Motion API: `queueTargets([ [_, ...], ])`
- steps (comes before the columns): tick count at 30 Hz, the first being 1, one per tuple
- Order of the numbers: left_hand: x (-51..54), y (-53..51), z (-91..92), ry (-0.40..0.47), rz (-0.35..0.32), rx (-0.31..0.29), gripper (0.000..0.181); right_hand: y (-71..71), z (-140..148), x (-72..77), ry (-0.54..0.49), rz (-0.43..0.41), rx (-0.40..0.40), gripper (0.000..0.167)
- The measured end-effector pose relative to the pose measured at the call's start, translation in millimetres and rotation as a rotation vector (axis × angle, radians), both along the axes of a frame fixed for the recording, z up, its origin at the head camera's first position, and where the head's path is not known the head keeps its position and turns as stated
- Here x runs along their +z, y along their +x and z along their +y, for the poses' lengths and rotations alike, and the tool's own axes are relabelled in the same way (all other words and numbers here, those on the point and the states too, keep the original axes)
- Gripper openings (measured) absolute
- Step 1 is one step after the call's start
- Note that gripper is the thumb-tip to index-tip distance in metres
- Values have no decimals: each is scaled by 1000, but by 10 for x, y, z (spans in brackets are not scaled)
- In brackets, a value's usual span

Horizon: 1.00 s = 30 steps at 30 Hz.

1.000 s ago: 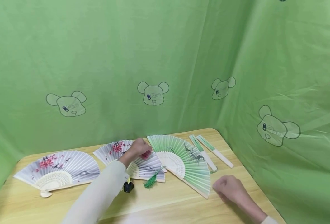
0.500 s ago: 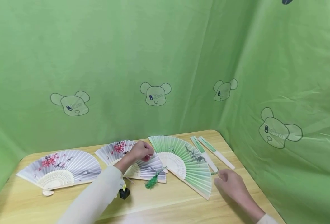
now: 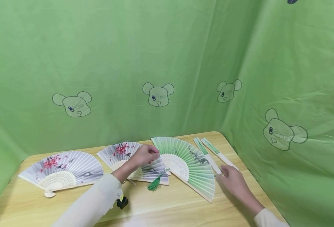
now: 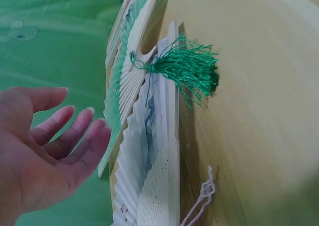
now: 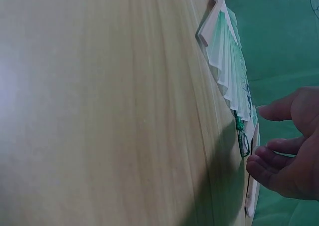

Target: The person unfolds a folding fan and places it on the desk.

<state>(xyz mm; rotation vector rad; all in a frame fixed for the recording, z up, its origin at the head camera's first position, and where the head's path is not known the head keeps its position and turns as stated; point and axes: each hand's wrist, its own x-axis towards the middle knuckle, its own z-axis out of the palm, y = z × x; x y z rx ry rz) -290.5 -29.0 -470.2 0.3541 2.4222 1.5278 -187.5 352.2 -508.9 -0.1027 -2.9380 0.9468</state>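
Observation:
My left hand (image 3: 144, 156) hovers over the middle spread folding fan (image 3: 121, 152), which is grey-white with red blossoms. In the left wrist view its fingers (image 4: 75, 136) are loosely bent and hold nothing. A green tassel (image 3: 154, 183) lies across that fan's lower right edge. Beside it the green folding fan (image 3: 193, 167) is spread, with a dark branch print. My right hand (image 3: 233, 180) is at the handle ends of two folded fans, the left one (image 3: 209, 159) and the right one (image 3: 212, 146). In the right wrist view thumb and fingers (image 5: 264, 171) are apart, with nothing gripped.
Another grey-white blossom fan (image 3: 62, 167) lies spread at the left of the wooden table (image 3: 161, 208). A black object (image 3: 122, 202) shows at the left wrist. Green cloth (image 3: 116, 63) with bear faces hangs behind and at the sides.
My right hand has moved up and forward to the folded fans' handle ends. The left hand has shifted slightly right and down over the middle fan. The fans lie as before.

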Motion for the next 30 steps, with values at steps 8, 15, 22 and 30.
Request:
queueTargets([
  [8, 45, 121, 2, -81, 130, -22, 37, -84, -42, -49, 15, 82, 7, 54],
  [15, 90, 216, 25, -86, 178, -53, 46, -174, -51, -134, 99, 159, 22, 44],
  [22, 155, 288, 104, -97, 234, -85, 59, -273, -82, -98, 164, 165, 28, 38],
  [30, 176, 326, 223, -74, 264, -126, 61, -429, -59, -46, 235, 63, 30, 16],
])
